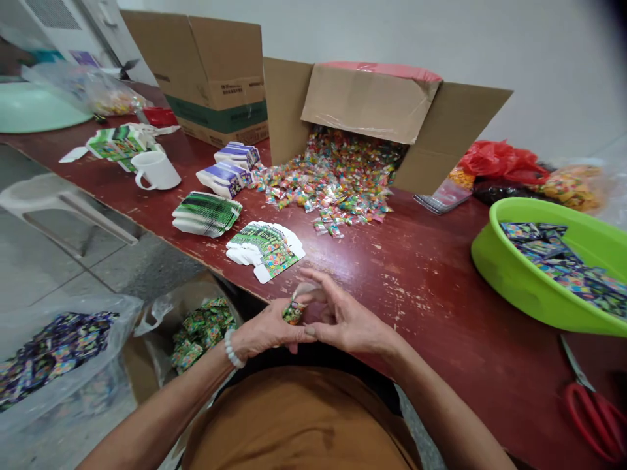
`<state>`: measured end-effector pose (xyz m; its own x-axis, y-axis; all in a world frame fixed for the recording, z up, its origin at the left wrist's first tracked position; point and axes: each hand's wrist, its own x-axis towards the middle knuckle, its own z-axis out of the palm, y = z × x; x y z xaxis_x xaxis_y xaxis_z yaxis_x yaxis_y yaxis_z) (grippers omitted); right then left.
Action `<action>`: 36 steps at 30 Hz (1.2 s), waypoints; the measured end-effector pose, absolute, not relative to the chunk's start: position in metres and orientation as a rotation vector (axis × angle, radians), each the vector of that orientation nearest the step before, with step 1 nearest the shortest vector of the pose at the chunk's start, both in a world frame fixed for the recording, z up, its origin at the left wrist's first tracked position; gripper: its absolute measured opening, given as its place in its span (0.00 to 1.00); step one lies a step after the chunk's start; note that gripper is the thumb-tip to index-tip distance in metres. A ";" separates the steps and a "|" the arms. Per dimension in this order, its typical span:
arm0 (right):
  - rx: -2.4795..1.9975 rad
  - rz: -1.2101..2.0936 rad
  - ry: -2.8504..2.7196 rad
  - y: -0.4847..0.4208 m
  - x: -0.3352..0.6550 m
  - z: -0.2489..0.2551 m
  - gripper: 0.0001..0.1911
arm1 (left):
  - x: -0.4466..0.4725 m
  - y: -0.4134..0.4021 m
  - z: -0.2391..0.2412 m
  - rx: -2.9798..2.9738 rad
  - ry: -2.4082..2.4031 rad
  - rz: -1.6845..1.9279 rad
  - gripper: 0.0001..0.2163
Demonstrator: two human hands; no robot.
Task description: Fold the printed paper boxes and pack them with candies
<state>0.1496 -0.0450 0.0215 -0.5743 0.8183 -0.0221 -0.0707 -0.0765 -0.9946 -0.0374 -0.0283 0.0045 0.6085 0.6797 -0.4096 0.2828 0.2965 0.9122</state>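
Both my hands meet at the near edge of the red table (431, 281). My left hand (267, 329) and my right hand (343, 316) pinch a small green printed carton (294, 310) between their fingers, with a white flap sticking up from it. Just beyond them lies a fanned stack of flat green cartons (267, 248). A second flat stack (206, 213) lies further left. Wrapped candies (333, 179) spill from a tipped cardboard box (372, 104) at the back.
A lime-green basin (519, 281) of filled packets stands at right, red scissors (595, 418) near it. A white mug (157, 171), purple folded boxes (230, 170), another cardboard box (215, 72) and a pale basin (34, 108) stand left. Bags of packets (49, 352) sit on the floor.
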 end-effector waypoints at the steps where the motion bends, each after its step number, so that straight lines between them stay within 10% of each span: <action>1: -0.914 1.609 -1.500 -0.044 0.149 0.020 0.42 | -0.035 -0.029 0.004 1.273 0.953 0.390 0.16; 9: -1.128 1.417 -1.359 -0.041 0.135 -0.008 0.10 | -0.010 -0.039 -0.007 1.056 1.098 0.762 0.14; 36: -1.063 1.154 -1.148 -0.043 0.117 -0.024 0.15 | -0.029 -0.046 -0.004 1.165 1.113 1.167 0.22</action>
<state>0.1172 -0.0426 -0.0243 0.0435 0.9933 0.1067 -0.1119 0.1110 -0.9875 -0.0286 -0.0459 -0.0038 0.0758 0.9967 -0.0280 -0.0753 0.0337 0.9966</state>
